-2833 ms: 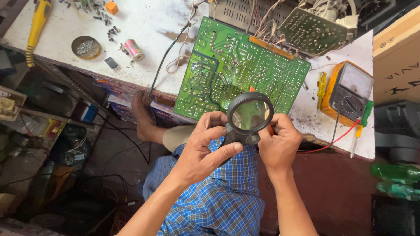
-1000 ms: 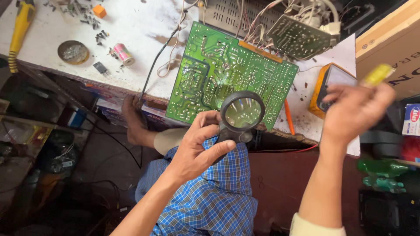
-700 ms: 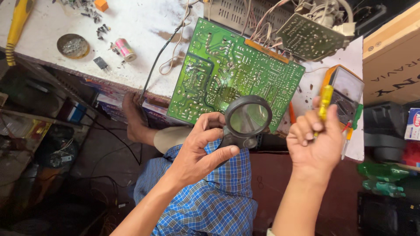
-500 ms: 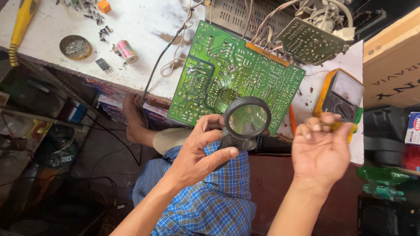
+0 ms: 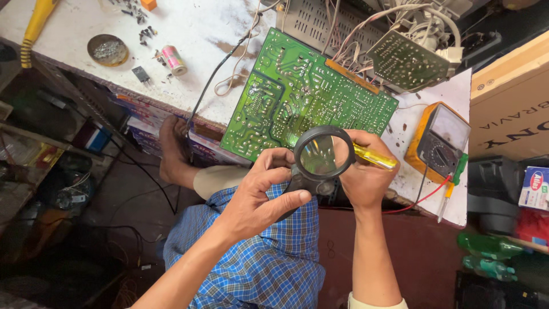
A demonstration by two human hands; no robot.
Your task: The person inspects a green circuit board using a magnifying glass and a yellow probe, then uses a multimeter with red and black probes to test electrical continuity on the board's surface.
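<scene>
My left hand (image 5: 260, 197) grips the black handle of a round magnifying glass (image 5: 320, 155), held over the near edge of a large green circuit board (image 5: 297, 100) that lies solder side up on the white workbench (image 5: 200, 34). My right hand (image 5: 363, 177) is just right of the lens, touching its rim, and holds a yellow-handled screwdriver (image 5: 374, 158) whose tip is hidden behind the lens.
A yellow analog multimeter (image 5: 437, 140) with red and black leads sits right of the board. A smaller green board (image 5: 406, 60) with white wires lies behind. A round tin (image 5: 107, 50), a solder spool (image 5: 173, 59), loose screws and a cardboard box (image 5: 509, 103) surround the bench.
My right hand left the magnifier, reached right, picked up the yellow screwdriver and came back beside the lens. The left hand kept holding the magnifier over the board.
</scene>
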